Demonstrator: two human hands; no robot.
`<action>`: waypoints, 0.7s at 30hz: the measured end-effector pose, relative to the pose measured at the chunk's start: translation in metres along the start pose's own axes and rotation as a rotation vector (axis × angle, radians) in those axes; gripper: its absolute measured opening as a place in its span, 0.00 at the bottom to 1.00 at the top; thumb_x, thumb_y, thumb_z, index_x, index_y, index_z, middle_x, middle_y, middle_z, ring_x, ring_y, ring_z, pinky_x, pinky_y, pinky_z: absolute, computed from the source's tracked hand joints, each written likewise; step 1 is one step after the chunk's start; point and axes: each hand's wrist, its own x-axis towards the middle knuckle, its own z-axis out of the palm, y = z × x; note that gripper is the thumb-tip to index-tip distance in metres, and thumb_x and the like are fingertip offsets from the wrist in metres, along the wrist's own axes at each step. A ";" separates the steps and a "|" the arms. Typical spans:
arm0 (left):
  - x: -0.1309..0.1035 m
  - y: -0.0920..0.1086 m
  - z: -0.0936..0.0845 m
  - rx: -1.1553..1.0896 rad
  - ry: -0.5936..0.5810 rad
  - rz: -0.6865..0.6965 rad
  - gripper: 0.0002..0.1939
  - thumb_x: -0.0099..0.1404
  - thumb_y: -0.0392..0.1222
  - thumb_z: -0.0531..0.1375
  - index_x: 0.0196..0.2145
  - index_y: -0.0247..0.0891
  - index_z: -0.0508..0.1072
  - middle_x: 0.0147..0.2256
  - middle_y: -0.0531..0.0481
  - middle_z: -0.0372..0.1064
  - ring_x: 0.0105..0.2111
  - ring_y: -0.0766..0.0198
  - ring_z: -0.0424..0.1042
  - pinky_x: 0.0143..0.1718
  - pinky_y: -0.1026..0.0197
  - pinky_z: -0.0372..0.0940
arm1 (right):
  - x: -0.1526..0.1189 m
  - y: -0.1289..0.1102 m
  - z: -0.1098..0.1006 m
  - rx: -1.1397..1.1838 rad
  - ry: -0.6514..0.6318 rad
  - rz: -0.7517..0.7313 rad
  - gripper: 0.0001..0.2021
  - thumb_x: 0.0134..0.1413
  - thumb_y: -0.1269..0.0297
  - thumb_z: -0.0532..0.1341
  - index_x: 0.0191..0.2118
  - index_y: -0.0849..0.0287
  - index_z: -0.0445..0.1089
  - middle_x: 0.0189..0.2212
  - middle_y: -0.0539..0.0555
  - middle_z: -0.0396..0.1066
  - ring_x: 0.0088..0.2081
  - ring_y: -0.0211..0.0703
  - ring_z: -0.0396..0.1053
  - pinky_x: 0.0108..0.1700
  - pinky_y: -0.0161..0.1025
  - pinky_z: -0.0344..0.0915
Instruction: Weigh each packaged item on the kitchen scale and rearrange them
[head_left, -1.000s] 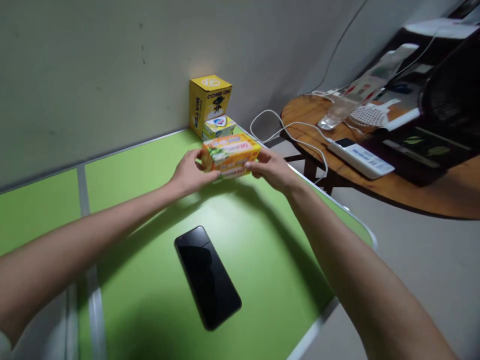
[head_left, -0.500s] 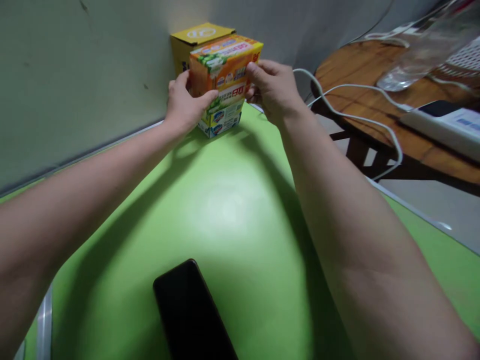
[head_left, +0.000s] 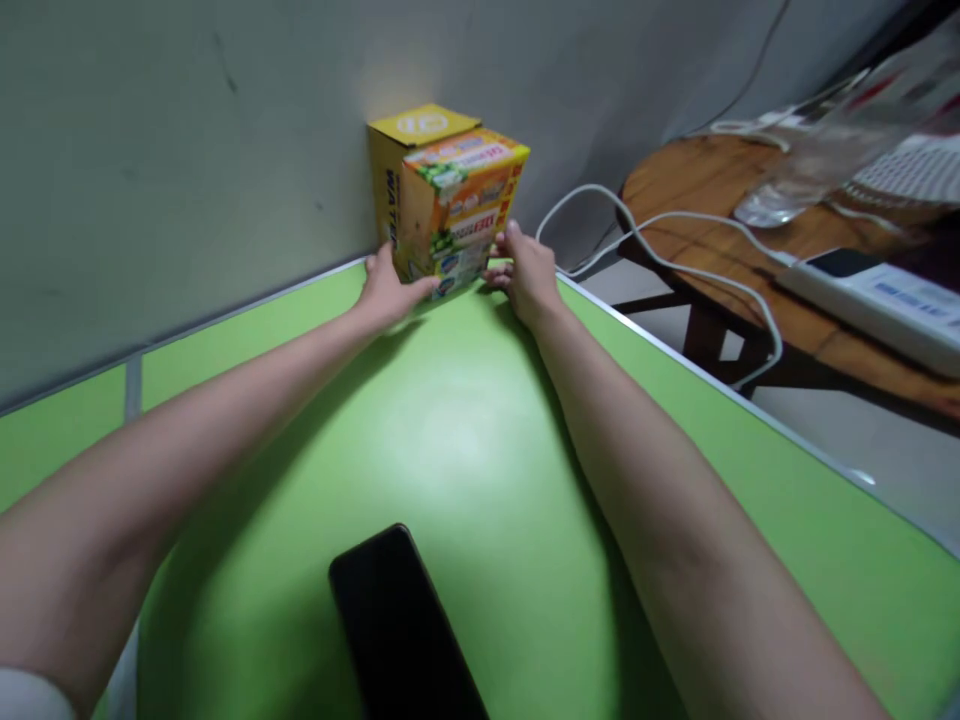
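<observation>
1. The phone [head_left: 405, 625] lies on the green table [head_left: 465, 400], on the near side of the yellow box and well apart from it. Sleeves or forearms could brush it, so lift them clear when drawing back.
2. The left hand [head_left: 384, 292] is at the near left of the yellow box: thumb out to the front, fingers at the side, spanning the lower left corner of the stacked packs. How firmly they press, I cannot tell.
3. The right hand [head_left: 531, 270] is at the near right of the yellow box, its fingers loosely bent beside the stack's lower edge. Whether they touch it, I cannot tell.
4. The small logo boxes [head_left: 454, 276] sit low in front of the yellow box, with the orange pack [head_left: 480, 208] directly above them, in front of that same box. Squaring these calls for light, even pressure from both palms — low down, since a push near the top might slide the orange pack off its base.
5. The orange pack looks closed; its contents are hidden, as are those of the small boxes.
6. The yellow box [head_left: 424, 124] stands upright by the wall, top shut, its inside unseen.
7. Right of the yellow box, the clear bottle [head_left: 825, 155] leans on the wooden table [head_left: 664, 190] — too blurred to judge any liquid.
</observation>
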 end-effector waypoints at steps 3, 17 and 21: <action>-0.044 0.012 -0.043 0.103 -0.148 -0.155 0.39 0.58 0.42 0.64 0.63 0.31 0.54 0.61 0.31 0.50 0.55 0.49 0.66 0.58 0.48 0.61 | -0.032 -0.009 -0.003 -0.122 0.105 0.023 0.17 0.54 0.51 0.57 0.21 0.55 0.56 0.16 0.43 0.54 0.16 0.30 0.53 0.18 0.30 0.52; -0.342 -0.006 -0.285 0.105 -0.409 -0.127 0.24 0.64 0.46 0.56 0.58 0.41 0.65 0.57 0.41 0.63 0.54 0.51 0.68 0.56 0.45 0.63 | -0.321 -0.137 0.125 -0.474 -1.058 -0.145 0.17 0.58 0.53 0.53 0.28 0.60 0.70 0.17 0.45 0.56 0.21 0.34 0.53 0.25 0.35 0.54; -0.393 -0.022 -0.330 0.059 -0.280 -0.118 0.28 0.64 0.43 0.57 0.61 0.38 0.60 0.59 0.39 0.61 0.58 0.50 0.63 0.60 0.46 0.59 | -0.389 -0.157 0.200 -0.544 -1.424 -0.322 0.12 0.60 0.67 0.51 0.43 0.60 0.71 0.29 0.53 0.70 0.30 0.40 0.67 0.35 0.39 0.65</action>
